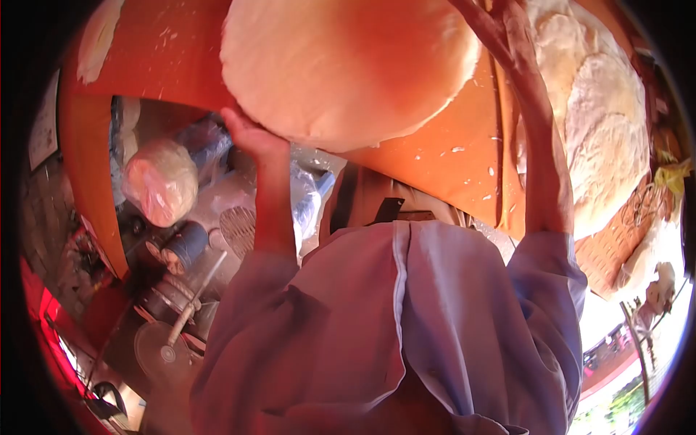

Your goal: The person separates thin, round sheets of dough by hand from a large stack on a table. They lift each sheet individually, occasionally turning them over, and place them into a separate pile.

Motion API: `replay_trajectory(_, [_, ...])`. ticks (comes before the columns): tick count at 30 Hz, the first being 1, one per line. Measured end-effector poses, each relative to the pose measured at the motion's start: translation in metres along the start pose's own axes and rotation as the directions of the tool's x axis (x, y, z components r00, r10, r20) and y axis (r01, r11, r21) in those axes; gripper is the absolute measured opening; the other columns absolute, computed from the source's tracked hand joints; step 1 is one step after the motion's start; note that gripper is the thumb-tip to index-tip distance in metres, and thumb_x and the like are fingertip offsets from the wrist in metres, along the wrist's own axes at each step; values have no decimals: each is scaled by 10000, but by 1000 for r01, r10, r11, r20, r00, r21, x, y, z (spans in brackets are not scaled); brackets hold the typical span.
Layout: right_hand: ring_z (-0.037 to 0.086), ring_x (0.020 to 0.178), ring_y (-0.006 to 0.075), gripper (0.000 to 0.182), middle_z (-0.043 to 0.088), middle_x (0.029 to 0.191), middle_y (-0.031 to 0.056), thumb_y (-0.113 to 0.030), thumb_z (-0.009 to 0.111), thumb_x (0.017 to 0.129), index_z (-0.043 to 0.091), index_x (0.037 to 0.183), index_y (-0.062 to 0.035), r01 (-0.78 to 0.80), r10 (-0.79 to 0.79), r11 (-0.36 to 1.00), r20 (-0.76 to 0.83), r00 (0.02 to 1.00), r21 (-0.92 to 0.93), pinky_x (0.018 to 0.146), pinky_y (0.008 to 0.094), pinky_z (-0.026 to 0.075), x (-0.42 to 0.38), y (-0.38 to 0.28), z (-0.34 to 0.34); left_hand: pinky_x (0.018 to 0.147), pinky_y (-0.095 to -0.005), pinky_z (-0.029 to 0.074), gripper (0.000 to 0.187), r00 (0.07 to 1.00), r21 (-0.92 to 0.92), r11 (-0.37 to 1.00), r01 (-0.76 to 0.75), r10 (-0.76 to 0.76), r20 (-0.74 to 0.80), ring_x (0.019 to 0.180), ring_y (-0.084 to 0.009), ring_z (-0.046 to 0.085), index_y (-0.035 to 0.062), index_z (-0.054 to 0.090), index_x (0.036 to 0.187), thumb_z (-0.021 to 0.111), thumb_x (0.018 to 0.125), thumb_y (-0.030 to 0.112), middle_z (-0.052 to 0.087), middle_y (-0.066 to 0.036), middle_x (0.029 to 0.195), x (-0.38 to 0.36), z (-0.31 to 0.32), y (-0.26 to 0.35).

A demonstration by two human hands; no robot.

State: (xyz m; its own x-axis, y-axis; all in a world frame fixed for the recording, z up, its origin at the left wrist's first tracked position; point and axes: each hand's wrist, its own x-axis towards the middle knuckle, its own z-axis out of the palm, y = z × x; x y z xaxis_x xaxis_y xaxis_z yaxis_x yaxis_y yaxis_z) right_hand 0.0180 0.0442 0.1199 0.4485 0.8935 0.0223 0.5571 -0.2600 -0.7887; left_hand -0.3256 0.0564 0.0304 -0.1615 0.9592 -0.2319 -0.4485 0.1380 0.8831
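Left hand (250,134) cupped under the edge of a round dough disc (348,65), right hand (500,25) gripping its far rim, stacked flatbreads (602,123) beside the right forearm

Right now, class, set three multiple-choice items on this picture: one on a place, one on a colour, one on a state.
1. Where is the big round dough?
A. above the orange board
B. in a bag
C. on the floor

2. What colour is the board?
A. blue
B. orange
C. green

3. How does the left hand meet the dough?
A. apart from it
B. touching its edge
C. buried inside it

Answers: 1 A, the dough overlaps the board. 2 B, its surface is orange with flour specks. 3 B, the hand sits at the dough's lower left rim; the right hand reaches its other side.
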Motion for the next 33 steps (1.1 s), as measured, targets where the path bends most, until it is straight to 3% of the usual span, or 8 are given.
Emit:
replay_trajectory(3, [652,929,379,660,664,954,250,-439,737,786,560,1197,47,588,-638,725,-27,770,-359,803,427,509,-28,-24,22,1110,-433,318,691,1000,-66,998,-2,1,-13,1332,-300,410,37,392,1416,263,986,563,427,-128,1452,2,18,3])
replay_trajectory(5, [472,1257,341,716,533,1307,187,-384,781,713,534,1309,-75,650,-605,745,258,753,-153,1041,411,401,-66,-31,52,1106,-437,324,709,999,-65,998,4,-6,-38,1334,-307,407,37,392,1418,261,978,578,422,-130,1456,1,17,2])
replay_trajectory(8, [425,1250,389,721,504,1265,190,-355,827,596,586,1219,-81,685,-620,729,413,667,-12,1044,527,336,-99,-31,91,1116,-416,313,724,999,-132,991,18,-24,-43,1348,-321,389,23,378,1425,226,981,574,405,-141,1469,17,12,-7])
replay_trajectory(14, [433,1239,383,636,510,1247,193,-268,784,652,562,1215,-72,732,-638,672,412,651,-117,1029,516,349,-100,-28,108,1115,-401,311,723,985,-37,999,2,-8,-172,1358,-311,369,-1,336,1437,238,989,558,402,-153,1465,26,32,-1])
replay_trajectory(17, [446,1221,396,530,518,1222,217,-223,700,726,543,1193,-31,772,-660,613,428,617,-168,1015,508,367,-101,-28,108,1101,-406,326,695,1000,-19,1000,12,-12,-16,1339,-302,394,-11,344,1425,260,995,528,410,-155,1456,21,24,8])
replay_trajectory(23, [508,1119,456,428,522,1173,307,-179,568,795,524,1156,45,886,-698,367,545,464,-285,930,539,433,-98,-24,107,1024,-378,407,512,999,75,996,-43,41,25,1222,-257,501,-20,424,1363,538,958,272,504,-142,1344,19,25,6])
replay_trajectory(30, [556,980,475,431,572,1061,327,-166,550,794,536,1122,114,822,-693,474,443,569,-315,757,515,516,-114,-33,123,940,-366,468,464,998,220,975,-24,11,60,1106,-262,565,-29,478,1303,616,871,73,556,-156,1253,16,21,5])
replay_trajectory(33, [543,897,375,305,551,954,240,-96,553,716,542,982,54,794,-685,518,402,608,-319,765,429,495,-120,-39,123,933,-365,472,450,998,254,966,-49,41,39,1108,-256,566,-32,479,1299,600,875,60,553,-155,1259,15,19,7])
